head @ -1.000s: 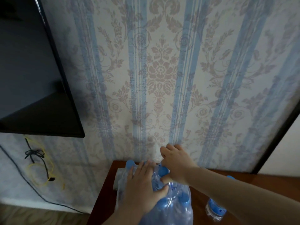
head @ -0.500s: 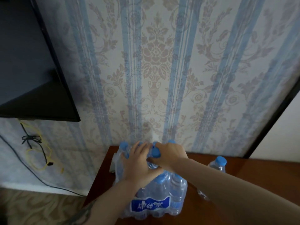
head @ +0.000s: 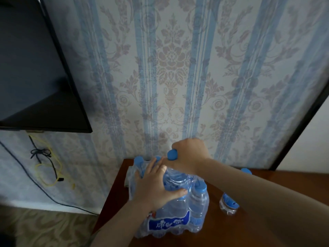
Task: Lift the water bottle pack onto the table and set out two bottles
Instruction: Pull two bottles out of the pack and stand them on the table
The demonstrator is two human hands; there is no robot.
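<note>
The shrink-wrapped water bottle pack (head: 170,209) stands on the brown table (head: 249,229) at lower centre, blue-capped bottles inside. The left hand (head: 156,186) presses flat on its top, fingers spread. The right hand (head: 190,155) is fisted around one bottle's neck (head: 172,154), above the pack. A loose bottle (head: 229,204) stands at lower right, apart.

Left hand (head: 156,186) pressed flat, fingers spread, on top of the water bottle pack (head: 170,211). Right hand (head: 190,155) fisted above the pack's far side, wrapped round a bottle (head: 175,168) just under its cap, seemingly raised from the pack. Both forearms reaching in from the near edge.
</note>
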